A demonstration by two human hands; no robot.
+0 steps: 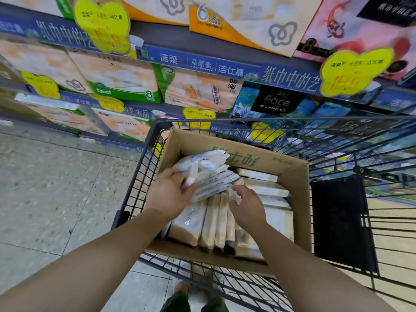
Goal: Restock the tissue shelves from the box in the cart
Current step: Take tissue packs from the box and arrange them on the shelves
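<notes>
An open cardboard box (292, 183) stands in a black wire cart (139, 176). It holds several white and cream tissue packs (216, 221) standing on edge. My left hand (167, 194) grips a fanned bunch of white packs (209, 174) lifted slightly above the others at the box's left side. My right hand (247, 206) hovers over the standing packs, fingers curled at the lower end of that bunch; whether it holds a pack is hidden. The tissue shelves (202, 64) rise just beyond the cart, stocked with large multipacks.
Yellow price tags (353, 70) hang from the blue shelf edges. A black panel (340, 224) sits in the cart to the right of the box. Speckled floor tiles (56, 188) stretch to the left. My feet (193, 291) show below the cart.
</notes>
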